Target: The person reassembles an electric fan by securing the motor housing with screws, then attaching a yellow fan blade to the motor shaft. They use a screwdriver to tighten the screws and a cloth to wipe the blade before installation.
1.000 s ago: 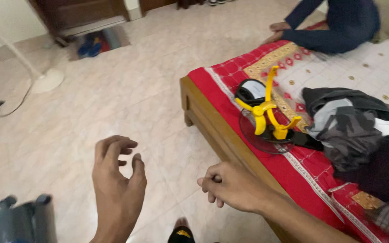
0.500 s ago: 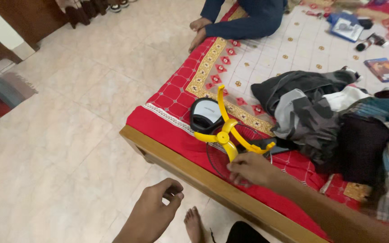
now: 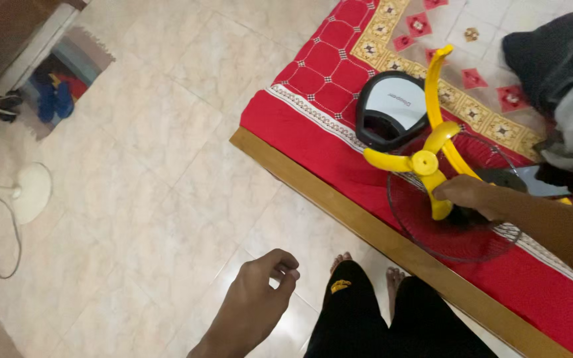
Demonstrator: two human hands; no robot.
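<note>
My right hand (image 3: 467,195) rests on the lower blade of a yellow three-bladed fan propeller (image 3: 427,161), fingers curled over it. The propeller lies on a round dark wire fan guard (image 3: 426,232) on the red bedcover (image 3: 313,129). A black and white fan housing (image 3: 392,106) sits just behind the propeller. My left hand (image 3: 256,298) hangs over the floor tiles with fingers loosely curled and nothing in it. My legs in black trousers (image 3: 366,318) and bare feet stand at the bed's wooden edge (image 3: 339,199).
A heap of dark and grey clothes (image 3: 565,73) lies at the right on the bed. A white fan base (image 3: 31,192) with a cord stands on the tiled floor at left. Blue slippers (image 3: 54,99) lie on a mat near a doorway.
The view has swung closer to the bed corner. My right hand has stayed on the yellow propeller; my left hand remains low over the floor.
</note>
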